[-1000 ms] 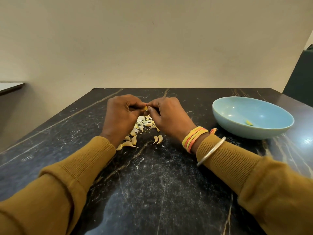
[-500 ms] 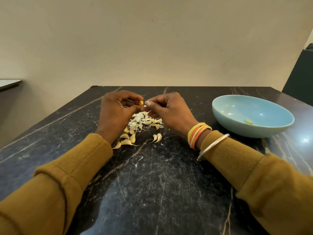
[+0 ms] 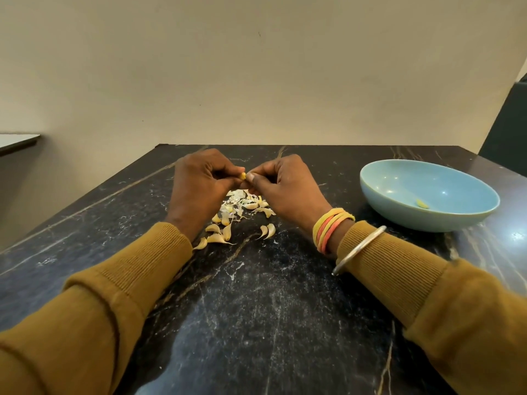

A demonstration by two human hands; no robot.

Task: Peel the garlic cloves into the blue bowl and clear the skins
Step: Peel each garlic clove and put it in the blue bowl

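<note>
Left grip [image 3: 199,183] and right grip [image 3: 285,186] both pinched a smooth yellowish clove [image 3: 243,175] over papery curled skins [image 3: 234,199] on the veined bench [image 3: 256,309].

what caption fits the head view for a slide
Left hand and right hand pinch a garlic clove above unpeeled cloves and skins; one peeled clove lies in the blue bowl.

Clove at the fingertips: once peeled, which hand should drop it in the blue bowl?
Right, probably. The left hand and right hand both pinch the clove, but the blue bowl sits on the right side; the left would cross over.
</note>
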